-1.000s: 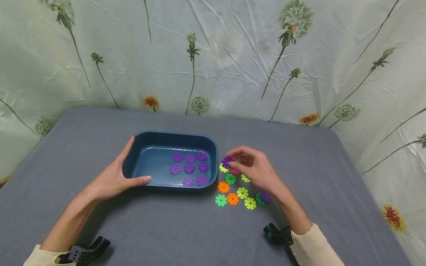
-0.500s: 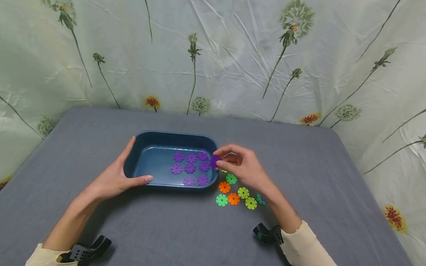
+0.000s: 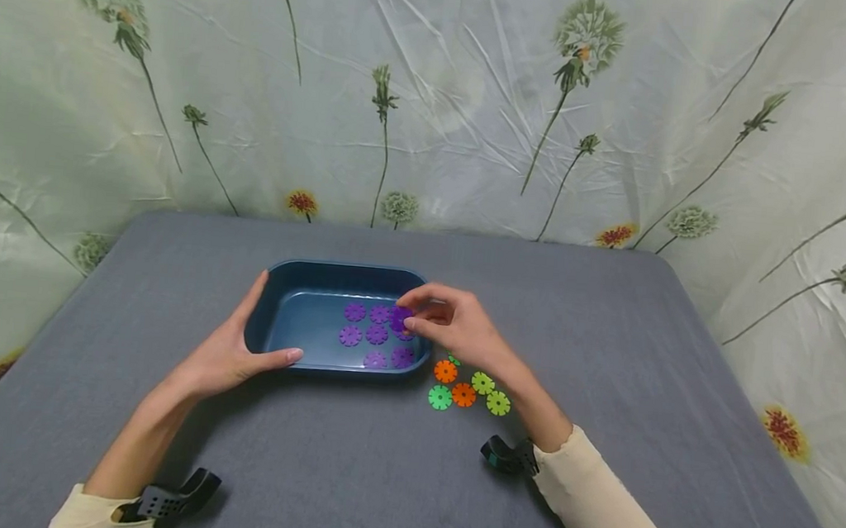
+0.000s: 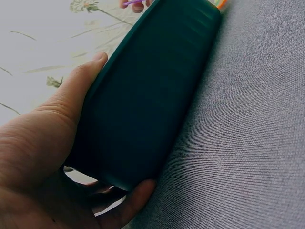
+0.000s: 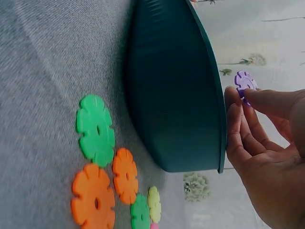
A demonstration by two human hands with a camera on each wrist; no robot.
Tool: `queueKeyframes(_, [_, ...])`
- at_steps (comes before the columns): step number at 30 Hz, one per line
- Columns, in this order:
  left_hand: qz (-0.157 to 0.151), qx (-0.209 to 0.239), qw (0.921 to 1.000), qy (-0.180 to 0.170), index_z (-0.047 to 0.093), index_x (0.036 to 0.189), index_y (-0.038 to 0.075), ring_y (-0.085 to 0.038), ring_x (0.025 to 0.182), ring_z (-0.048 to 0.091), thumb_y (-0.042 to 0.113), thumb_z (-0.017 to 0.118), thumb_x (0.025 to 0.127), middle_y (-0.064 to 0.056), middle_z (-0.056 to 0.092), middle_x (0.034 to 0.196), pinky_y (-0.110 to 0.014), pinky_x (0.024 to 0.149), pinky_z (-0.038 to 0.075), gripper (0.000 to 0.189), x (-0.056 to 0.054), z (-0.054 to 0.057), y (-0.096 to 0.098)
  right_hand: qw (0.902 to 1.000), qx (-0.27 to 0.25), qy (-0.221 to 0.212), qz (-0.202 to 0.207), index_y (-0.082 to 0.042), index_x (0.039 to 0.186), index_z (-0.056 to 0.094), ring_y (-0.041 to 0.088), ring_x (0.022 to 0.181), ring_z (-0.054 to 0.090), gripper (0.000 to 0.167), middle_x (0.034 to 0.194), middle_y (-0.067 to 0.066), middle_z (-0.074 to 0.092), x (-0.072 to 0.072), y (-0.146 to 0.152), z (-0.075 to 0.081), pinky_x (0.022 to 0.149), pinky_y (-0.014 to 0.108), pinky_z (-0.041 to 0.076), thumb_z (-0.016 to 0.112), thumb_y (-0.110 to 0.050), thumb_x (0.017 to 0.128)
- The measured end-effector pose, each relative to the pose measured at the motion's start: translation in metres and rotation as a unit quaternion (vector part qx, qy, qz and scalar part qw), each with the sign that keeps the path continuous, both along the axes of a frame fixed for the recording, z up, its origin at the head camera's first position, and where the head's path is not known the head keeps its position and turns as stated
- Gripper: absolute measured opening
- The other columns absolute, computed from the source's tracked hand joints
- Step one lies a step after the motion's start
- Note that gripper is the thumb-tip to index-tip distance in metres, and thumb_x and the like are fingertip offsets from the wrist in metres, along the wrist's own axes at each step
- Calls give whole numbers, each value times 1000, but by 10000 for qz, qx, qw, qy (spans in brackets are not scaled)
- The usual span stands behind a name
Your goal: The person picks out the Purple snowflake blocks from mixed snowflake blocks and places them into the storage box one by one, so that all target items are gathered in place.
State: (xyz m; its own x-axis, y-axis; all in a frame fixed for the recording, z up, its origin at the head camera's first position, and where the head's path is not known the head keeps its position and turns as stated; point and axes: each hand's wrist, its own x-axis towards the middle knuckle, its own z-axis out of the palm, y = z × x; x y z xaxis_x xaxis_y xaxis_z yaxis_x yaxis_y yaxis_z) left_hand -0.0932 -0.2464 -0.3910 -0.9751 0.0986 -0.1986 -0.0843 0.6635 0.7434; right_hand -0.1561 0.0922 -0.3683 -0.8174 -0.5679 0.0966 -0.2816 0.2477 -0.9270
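A blue plastic bin [image 3: 297, 320] lies on the grey cloth, with several purple notched discs [image 3: 376, 335] flat in its right half. My left hand [image 3: 225, 352] holds the bin's left end, thumb along the front rim and fingers round the end wall. Over the right side of the bin, my right hand [image 3: 455, 325] pinches one purple notched disc [image 5: 245, 82] between thumb and fingertips. In the right wrist view that disc is above the rim, with the hand close beside the bin's wall [image 5: 176, 90]. The held disc overlaps others inside the bin in the head view.
Loose notched discs lie right of the bin: a green disc [image 3: 440, 397], orange discs [image 3: 463, 395] and yellow discs [image 3: 498, 402]. Some are hidden under the right hand and forearm. A flower-printed curtain [image 3: 451, 100] hangs behind the table's far edge.
My right hand has moved left with the purple disc, from above the loose discs, across the bin's right rim, to over its inside. My left hand has stayed in place.
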Motion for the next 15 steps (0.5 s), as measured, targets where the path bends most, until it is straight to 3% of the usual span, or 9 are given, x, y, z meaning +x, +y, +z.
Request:
queueKeyframes(4, [12, -8, 10000, -22, -19, 166, 31, -61, 156, 9, 45, 84, 85, -25, -6, 175, -84, 113, 19, 131, -1, 0, 2, 10000, 61, 37, 55, -6, 123, 71, 21, 96, 73, 25, 123, 14, 72, -1, -5, 2, 83, 29, 62, 70, -6, 99])
queueKeyframes(9, [-19, -24, 10000, -53, -20, 164, 35, -60, 156, 9, 48, 82, 86, -23, -6, 175, -84, 112, 21, 130, 0, 0, 0, 9996, 129, 124, 236, -6, 123, 71, 24, 97, 73, 23, 122, 14, 72, -3, -13, 1, 85, 35, 63, 69, -6, 100])
queueKeyframes(15, [-64, -28, 10000, -1, -20, 165, 36, -59, 156, 10, 48, 82, 87, -22, -5, 176, -83, 113, 21, 129, 0, 1, -3, 9981, 431, 148, 414, -9, 121, 72, 21, 95, 72, 21, 118, 12, 73, -3, -22, 1, 82, 25, 60, 69, -8, 100])
